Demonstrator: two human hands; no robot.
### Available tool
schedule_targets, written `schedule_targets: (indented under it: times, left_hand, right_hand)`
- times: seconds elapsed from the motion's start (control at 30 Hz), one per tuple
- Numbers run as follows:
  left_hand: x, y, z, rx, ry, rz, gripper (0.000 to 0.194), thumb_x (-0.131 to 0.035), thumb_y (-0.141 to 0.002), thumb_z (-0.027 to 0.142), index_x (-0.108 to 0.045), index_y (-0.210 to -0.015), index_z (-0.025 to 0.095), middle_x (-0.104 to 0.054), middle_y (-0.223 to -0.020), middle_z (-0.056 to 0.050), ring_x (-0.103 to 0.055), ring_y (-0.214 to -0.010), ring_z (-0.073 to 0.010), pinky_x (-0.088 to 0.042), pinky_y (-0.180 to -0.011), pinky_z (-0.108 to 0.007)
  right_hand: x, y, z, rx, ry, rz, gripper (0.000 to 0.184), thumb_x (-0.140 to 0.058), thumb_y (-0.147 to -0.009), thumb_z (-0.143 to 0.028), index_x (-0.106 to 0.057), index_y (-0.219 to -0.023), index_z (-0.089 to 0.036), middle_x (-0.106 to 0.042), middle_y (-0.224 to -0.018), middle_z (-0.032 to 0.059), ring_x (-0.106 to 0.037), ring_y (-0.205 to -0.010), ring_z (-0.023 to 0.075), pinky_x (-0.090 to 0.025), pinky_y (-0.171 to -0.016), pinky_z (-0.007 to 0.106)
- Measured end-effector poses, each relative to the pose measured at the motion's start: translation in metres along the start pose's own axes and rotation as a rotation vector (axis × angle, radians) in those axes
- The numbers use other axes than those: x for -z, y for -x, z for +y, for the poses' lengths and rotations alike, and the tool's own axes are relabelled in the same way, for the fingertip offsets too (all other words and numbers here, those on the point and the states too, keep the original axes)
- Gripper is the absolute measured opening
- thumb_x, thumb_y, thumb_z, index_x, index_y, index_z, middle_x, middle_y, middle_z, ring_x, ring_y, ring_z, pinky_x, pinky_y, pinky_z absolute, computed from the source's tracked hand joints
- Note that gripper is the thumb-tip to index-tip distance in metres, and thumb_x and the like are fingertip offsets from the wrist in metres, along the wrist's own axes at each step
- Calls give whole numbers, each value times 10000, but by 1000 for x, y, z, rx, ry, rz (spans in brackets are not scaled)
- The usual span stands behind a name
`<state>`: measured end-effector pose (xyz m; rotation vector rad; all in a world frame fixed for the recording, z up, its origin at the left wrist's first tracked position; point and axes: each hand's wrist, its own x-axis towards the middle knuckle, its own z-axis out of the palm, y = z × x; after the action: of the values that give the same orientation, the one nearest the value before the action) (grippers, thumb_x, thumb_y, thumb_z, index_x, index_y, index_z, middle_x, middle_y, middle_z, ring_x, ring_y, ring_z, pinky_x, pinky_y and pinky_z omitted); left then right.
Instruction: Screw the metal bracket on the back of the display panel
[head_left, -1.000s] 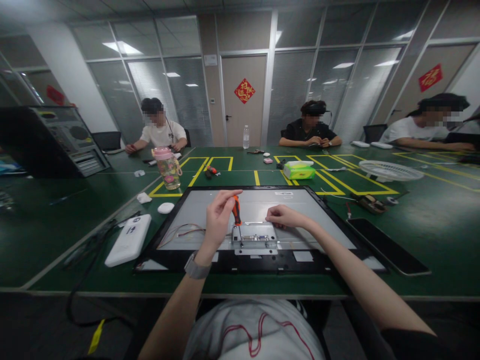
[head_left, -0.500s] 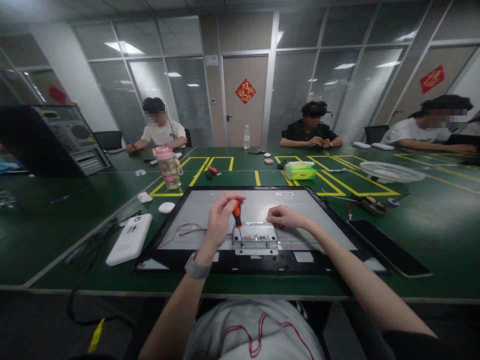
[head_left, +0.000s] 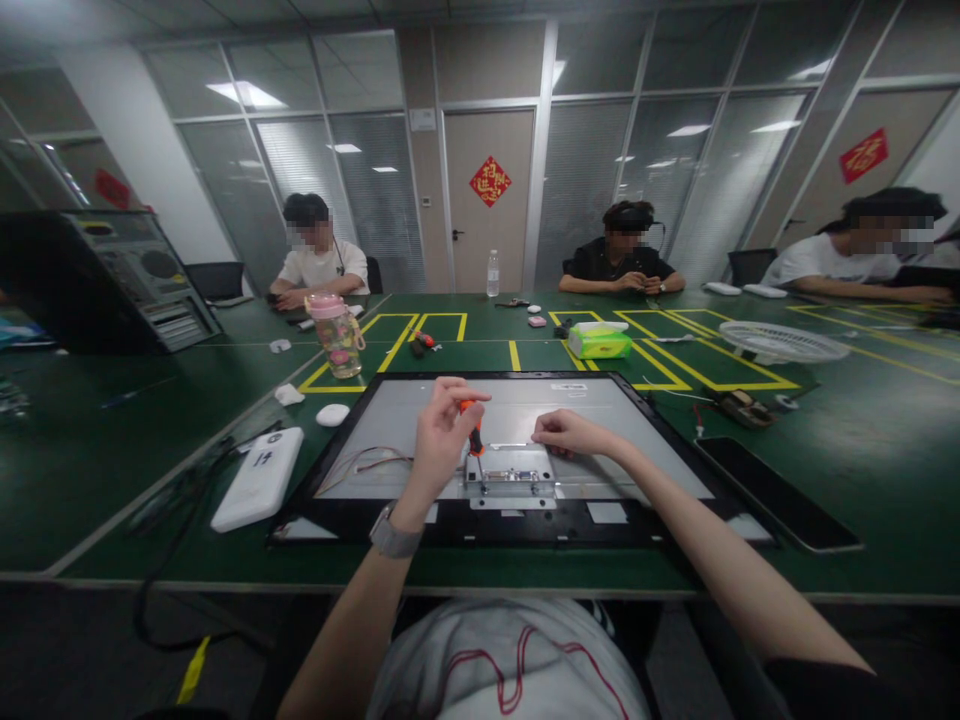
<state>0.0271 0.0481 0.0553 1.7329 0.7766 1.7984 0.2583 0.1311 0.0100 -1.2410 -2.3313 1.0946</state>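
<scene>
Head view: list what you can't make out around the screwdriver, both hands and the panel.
All in the head view:
- Screwdriver tip: too small to tell whether it sits in a screw.
- Part of its handle: hidden by the left hand.
- Right hand: its curled fingers hide whether it grips the metal box.
- Label on the panel: print too small to read.
</scene>
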Motion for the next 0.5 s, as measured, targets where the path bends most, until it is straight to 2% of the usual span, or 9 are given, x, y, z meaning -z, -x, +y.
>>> schedule_targets:
  times: [0.1, 0.27, 0.33, 0.5]
  left_hand:
    - [0, 0, 0, 6, -38, 16, 202, -576, -838, 342, -686, -863, 174, -529, -846, -36, -535, -741, -116, -429, -666, -218]
    - [0, 2, -3, 116, 90, 7, 321, -451, -906, 384, -648, -1040, 168, -632, -845, -60, -590, -819, -154, -443, -756, -258]
    - [0, 2, -3, 87, 77, -12, 320, -464, -898, 396, -671, -991, 170, -614, -862, -62, -579, -830, -154, -438, -757, -258]
    - [0, -1, 1, -19, -28, -6, 198, -641, -788, 364, -693, -818, 175, -501, -826, -32, -515, -776, -130, -418, -665, -221]
  right_hand:
    - [0, 0, 0, 1, -1, -2, 341, -528, -789, -490, -499, -723, -157, -473, -538, -43, -428, -430, 71, -373, -409, 199]
    - [0, 0, -1, -10, -4, -3, 350, -531, -785, -502, -501, -726, -158, -467, -532, -47, -423, -426, 72, -367, -402, 200]
    - [0, 0, 0, -9, -4, -3, 347, -532, -786, -498, -502, -726, -157, -466, -532, -47, -423, -427, 73, -366, -402, 199]
    - [0, -2, 3, 6, -2, -2, 338, -527, -791, -487, -507, -725, -157, -467, -533, -45, -425, -427, 75, -363, -398, 199]
